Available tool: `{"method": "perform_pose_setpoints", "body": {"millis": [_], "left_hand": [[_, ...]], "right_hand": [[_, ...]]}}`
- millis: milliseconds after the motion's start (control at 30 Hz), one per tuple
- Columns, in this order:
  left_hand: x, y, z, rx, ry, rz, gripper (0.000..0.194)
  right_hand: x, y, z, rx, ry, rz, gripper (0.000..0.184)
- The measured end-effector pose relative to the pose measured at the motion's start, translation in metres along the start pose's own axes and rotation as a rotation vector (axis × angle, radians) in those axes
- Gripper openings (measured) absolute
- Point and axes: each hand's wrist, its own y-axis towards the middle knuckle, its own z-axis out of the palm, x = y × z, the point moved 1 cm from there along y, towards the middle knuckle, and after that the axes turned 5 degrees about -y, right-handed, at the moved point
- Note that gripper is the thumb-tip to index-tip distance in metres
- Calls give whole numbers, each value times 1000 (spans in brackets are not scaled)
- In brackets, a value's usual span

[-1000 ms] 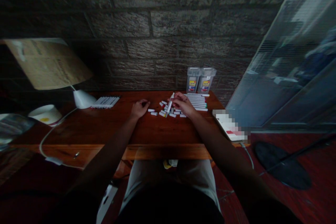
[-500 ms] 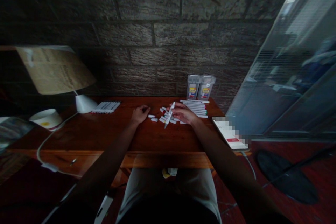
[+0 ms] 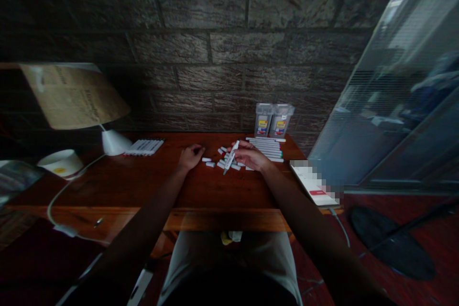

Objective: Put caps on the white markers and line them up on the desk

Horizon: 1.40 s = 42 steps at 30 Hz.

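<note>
My right hand [image 3: 250, 155] grips a white marker [image 3: 231, 158] that slants down to the left over a scatter of several white marker caps [image 3: 215, 162] on the wooden table [image 3: 150, 181]. My left hand [image 3: 191, 156] rests on the table just left of the caps, fingers curled into a loose fist; I cannot make out anything in it. A row of several white markers [image 3: 269, 148] lies side by side behind my right hand. Two clear plastic marker boxes [image 3: 274, 120] stand upright against the brick wall.
Another row of markers [image 3: 144, 147] lies at the back left beside a white lamp base [image 3: 114, 142] with a paper shade [image 3: 73, 95]. A white cup [image 3: 60, 163] sits far left. A flat white device [image 3: 315, 182] lies at the table's right edge. A glass pane leans at the right.
My right hand has tipped the marker from nearly upright to slanting down-left over the caps. My left hand has stayed put. The view has shifted slightly.
</note>
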Motion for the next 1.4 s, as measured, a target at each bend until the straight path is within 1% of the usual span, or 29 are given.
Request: {"method": "perform_pose_setpoints", "body": {"millis": [67,133,200,300,367,467,567,667,733,833,933,1067,1167,1233,1333,1400], "left_hand": [[0,0,0,1,7,-1,25],[-1,0,0,-8,10,11,25],[-3,-2,-2,-58,-1,45,25],[-9,-7,-5,-184,-47,157,28],[-15,-11,-6,-225,-62,262,31],[-24,-17,-5,-176,-18,366,32],[-27,-19,-4,-98,26,396,32],[-30,-22,-4,-93,28,449,33],[-35,-25,-3,-66,20,515,39],[-47,-33,1,66,7,635,47],[-54,-37,6,125,-19,705,39],[-55,-37,9,148,-1,720,37],[-54,-36,12,145,-2,688,34],[-54,-36,14,143,-48,657,33],[-53,-36,16,122,-164,563,34],[-50,-33,17,76,-261,462,35]], "right_hand": [[0,1,0,-8,0,-5,38],[0,2,-1,-43,7,-20,40],[0,4,-2,-97,20,-40,40],[-1,8,-3,-152,25,-72,38],[-1,9,-4,-165,3,-83,39],[-3,11,-5,-199,-51,-80,40],[-4,13,-9,-299,-89,-85,41],[-5,16,-15,-397,-109,-97,44],[-5,17,-17,-434,-123,-111,46],[-5,18,-15,-449,-141,-128,49],[-6,17,-9,-402,-179,-145,50],[-8,16,-3,-299,-220,-152,44],[-11,16,0,-214,-209,-148,41],[-11,16,2,-169,-197,-144,41],[-11,16,2,-144,-252,-173,39],[-9,16,-3,-193,-401,-247,32]]}}
